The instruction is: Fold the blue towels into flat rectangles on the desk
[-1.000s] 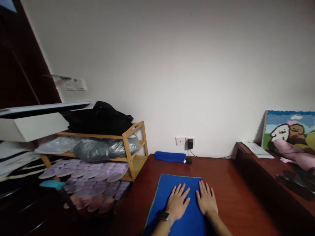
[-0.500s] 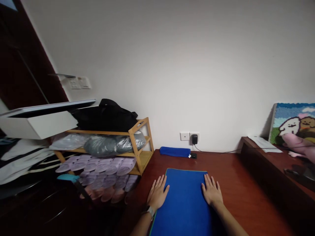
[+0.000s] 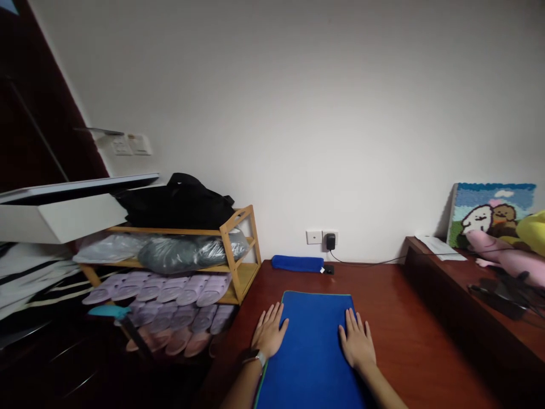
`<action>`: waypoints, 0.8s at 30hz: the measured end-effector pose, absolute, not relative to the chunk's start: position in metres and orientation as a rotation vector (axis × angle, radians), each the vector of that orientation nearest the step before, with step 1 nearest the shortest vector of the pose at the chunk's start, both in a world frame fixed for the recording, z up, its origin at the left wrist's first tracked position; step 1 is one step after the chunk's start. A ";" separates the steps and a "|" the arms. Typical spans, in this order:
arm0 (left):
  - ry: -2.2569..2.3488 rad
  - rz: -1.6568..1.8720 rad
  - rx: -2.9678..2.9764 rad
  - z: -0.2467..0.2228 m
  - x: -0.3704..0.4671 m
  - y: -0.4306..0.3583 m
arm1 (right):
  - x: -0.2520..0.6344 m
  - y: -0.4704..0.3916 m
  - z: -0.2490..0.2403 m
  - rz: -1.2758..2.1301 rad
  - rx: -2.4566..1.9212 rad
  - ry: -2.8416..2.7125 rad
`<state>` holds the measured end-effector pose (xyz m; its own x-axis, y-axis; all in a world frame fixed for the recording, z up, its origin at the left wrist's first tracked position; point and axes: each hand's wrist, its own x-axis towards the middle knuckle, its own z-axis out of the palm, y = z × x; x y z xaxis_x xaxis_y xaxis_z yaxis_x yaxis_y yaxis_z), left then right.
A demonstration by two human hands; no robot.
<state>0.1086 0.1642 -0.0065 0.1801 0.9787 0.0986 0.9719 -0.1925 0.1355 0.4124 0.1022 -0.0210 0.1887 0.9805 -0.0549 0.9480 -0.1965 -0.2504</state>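
A blue cloth with a thin green edge lies flat on the reddish-brown wooden table, its near end cut off by the bottom of the view. My left hand, with a watch at the wrist, rests flat on the cloth's left edge, fingers spread. Over the right edge lies my right hand, also flat with fingers apart. Neither hand grips anything. Beyond the cloth, against the wall, sits a folded or rolled blue cloth with a small white tag.
A black adapter is plugged into the wall, its cord running right. At left, a wooden rack holds a black bag, plastic-wrapped items and several slippers. On the raised right ledge are paper, a dog picture and a pink plush.
The view has turned slightly right, so the surroundings sit further left. My right hand has slid a little nearer to me along the cloth's edge; my left hand stays about where it was.
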 end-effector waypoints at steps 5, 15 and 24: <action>2.024 0.205 2.400 0.016 0.119 0.169 | 0.414 0.106 -0.022 0.311 -2.272 -1.874; 1.437 0.457 2.613 -0.015 0.285 0.112 | 0.415 0.104 -0.019 0.284 -2.247 -1.961; 1.833 0.274 2.381 -0.004 0.174 0.130 | 0.414 0.106 -0.027 0.275 -2.254 -1.887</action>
<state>0.1737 0.1296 -0.0036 0.2483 0.9663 0.0678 0.9438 -0.2571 0.2077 0.4142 0.1064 -0.0273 0.1727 0.9847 -0.0211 0.9497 -0.1722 -0.2616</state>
